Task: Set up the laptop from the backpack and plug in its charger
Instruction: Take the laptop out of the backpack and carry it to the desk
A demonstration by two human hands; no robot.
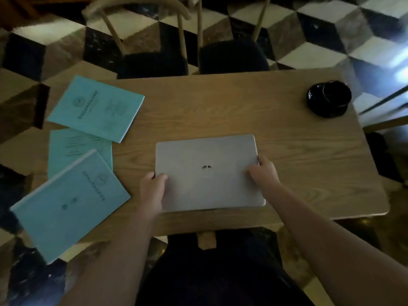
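Observation:
A silver laptop (207,171) with its lid closed lies flat on the wooden table (287,140), near the front edge. My left hand (153,191) grips its left side, thumb on top of the lid. My right hand (262,171) holds the right side the same way. No backpack and no charger are in view.
Three light blue booklets (97,108) (72,202) (72,146) are spread over the table's left part, one overhanging the front left corner. A black cup on a saucer (329,99) stands at the far right. Two wooden chairs (154,60) face me across the table. The floor is chequered.

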